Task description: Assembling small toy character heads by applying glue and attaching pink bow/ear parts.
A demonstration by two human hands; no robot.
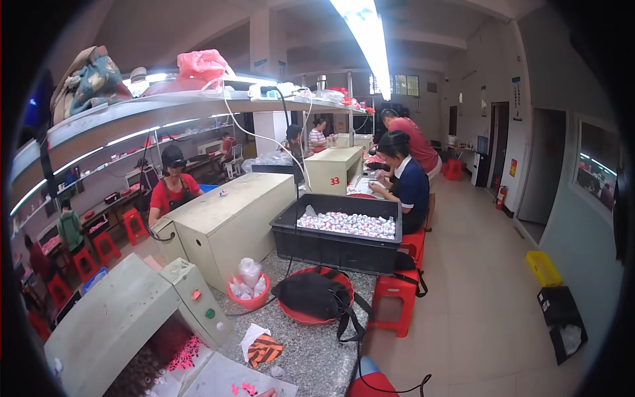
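Observation:
At the lower edge, a small bit of a hand (268, 393) shows, apparently my left hand; most of its fingers are cut off by the frame. Close beside it, small pink pieces (243, 388) lie on a pale sheet (221, 374). My right hand is out of view. To the left stands a pale green machine (119, 317) with an open front and a button panel (202, 298). Inside its opening are a heap of bright pink pieces (184, 354) and several dark and white round pieces. An orange-and-black striped cloth (266, 349) lies on the speckled worktop (311, 360).
A black bag (311, 294) rests on a red basin (307, 319). Behind are a red bowl (249, 301) of plastic bags and a black crate (334, 255) full of small white-and-red pieces. Co-workers (403, 175) sit along the bench. Red stools (395, 301) stand at its right; a shelf (198, 99) hangs overhead.

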